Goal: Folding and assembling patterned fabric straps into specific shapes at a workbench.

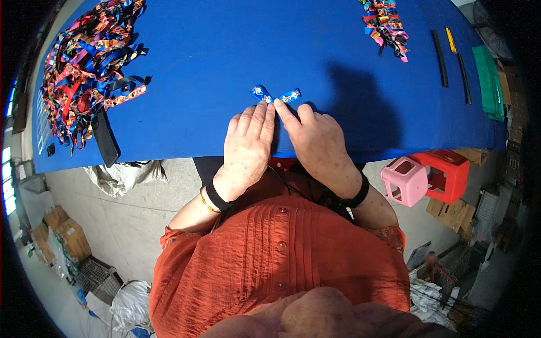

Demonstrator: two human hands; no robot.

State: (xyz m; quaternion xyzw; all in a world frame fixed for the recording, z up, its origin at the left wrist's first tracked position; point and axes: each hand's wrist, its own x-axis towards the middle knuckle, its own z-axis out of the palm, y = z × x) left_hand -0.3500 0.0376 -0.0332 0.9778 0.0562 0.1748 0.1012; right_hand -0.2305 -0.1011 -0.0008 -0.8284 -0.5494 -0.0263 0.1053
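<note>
A short printed blue ribbon (291,95) lies bent in a V on the blue-covered table, its two ends pointing away from me. My left hand (248,138) rests flat, fingers stretched out side by side, their tips pressing at the bottom of the V. My right hand (320,135) reaches in from the other side. Its index finger is straight and touches the ribbon at the same spot, while the other fingers curl under. The right thumb is hidden beneath the hand, and the fingertips cover the ribbon's lower part.
A large heap of colourful printed straps (84,73) sits at the left, beside a black phone-like slab (106,138). Several bundled straps (386,28) lie far right. Dark strips (439,59), a yellow tool (450,40) and a green piece (488,83) line the right edge. Pink (404,181) and red stools (448,176) stand below.
</note>
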